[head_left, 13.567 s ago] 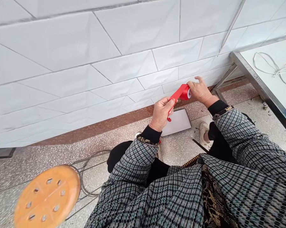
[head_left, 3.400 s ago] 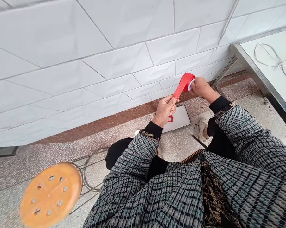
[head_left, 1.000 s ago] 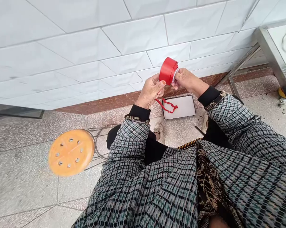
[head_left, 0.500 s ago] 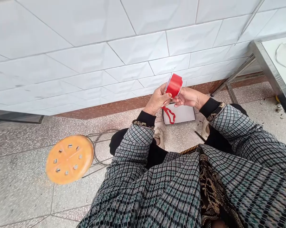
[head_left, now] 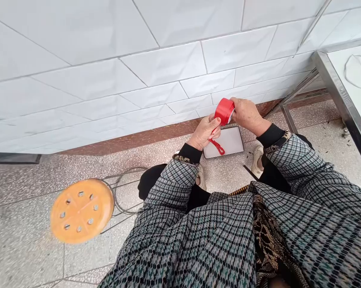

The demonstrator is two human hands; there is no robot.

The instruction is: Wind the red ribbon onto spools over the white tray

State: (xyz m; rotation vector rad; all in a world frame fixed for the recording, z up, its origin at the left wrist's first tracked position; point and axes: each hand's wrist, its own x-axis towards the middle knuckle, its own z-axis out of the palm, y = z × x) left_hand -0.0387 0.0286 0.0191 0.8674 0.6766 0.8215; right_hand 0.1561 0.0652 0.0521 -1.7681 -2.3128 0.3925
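A roll of red ribbon (head_left: 224, 111) is up in front of me, close to the tiled wall. My right hand (head_left: 246, 114) grips its right side, the fingers partly hidden behind it. At the roll's lower left, my left hand (head_left: 206, 131) is closed in a pinch on the ribbon, thumb on top. A narrow red strand (head_left: 218, 147) with a looped end dangles below my left hand, over a white rectangular board or tray (head_left: 232, 142) with a dark edge on the floor.
An orange round stool (head_left: 82, 211) with thin metal legs stands on the left. To the right is a metal-framed table (head_left: 345, 94) bearing a loop of thin wire (head_left: 356, 74). White wall tiles (head_left: 168, 64) rise ahead. A dark thin stick (head_left: 250, 173) lies near my right shoe (head_left: 257, 160).
My right hand has shifted from beneath the roll to its right side. The roll has tilted and moved slightly right. My left hand has moved right too, and the dangling strand hangs differently.
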